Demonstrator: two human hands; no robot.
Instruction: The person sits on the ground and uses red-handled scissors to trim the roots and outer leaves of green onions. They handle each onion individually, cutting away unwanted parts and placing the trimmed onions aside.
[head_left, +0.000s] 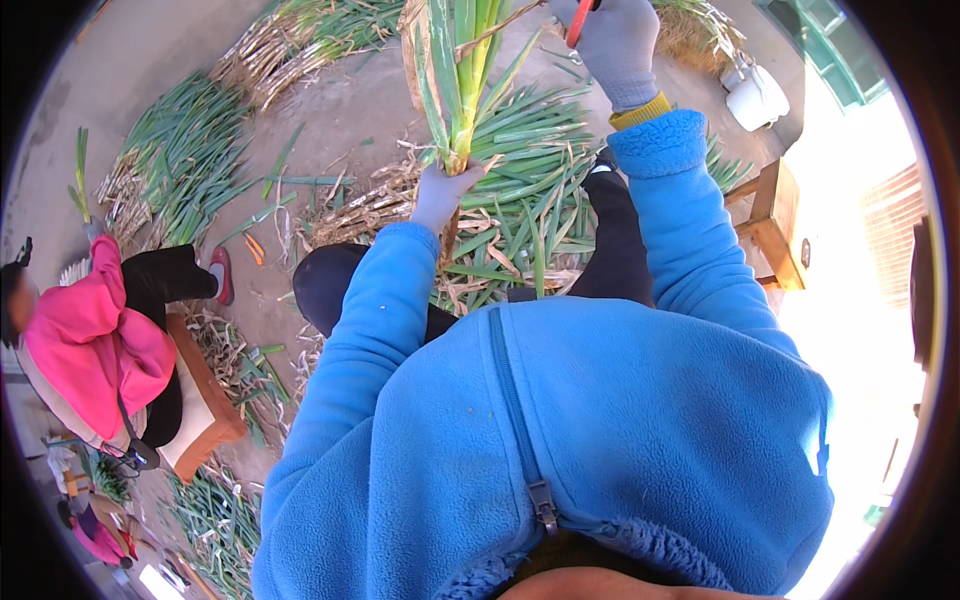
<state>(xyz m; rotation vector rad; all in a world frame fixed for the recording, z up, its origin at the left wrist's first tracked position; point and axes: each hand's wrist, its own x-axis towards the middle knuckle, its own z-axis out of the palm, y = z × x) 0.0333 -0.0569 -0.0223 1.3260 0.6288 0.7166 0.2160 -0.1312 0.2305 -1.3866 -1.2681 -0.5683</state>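
Note:
My gloved left hand (446, 193) grips a large green onion (466, 97) near its lower stem and holds it upright. Dry brown leaves hang from its side, and its top runs past the picture's upper edge. Up and to the right, my gloved right hand (621, 52) is closed around a red handle (580, 24) of a tool whose working end I cannot see. Below both hands, a pile of green onions (536, 135) lies on the floor between my legs, with loose trimmed leaves (487, 262) nearer to me.
More onion bundles (180, 150) lie ahead and to the left. At left, a co-worker in a pink top (90, 330) sits near a brown-and-white box (202, 405). An orange-handled tool (255, 249) lies on the floor. To the right are a wooden stool (780, 225) and a white bucket (756, 97).

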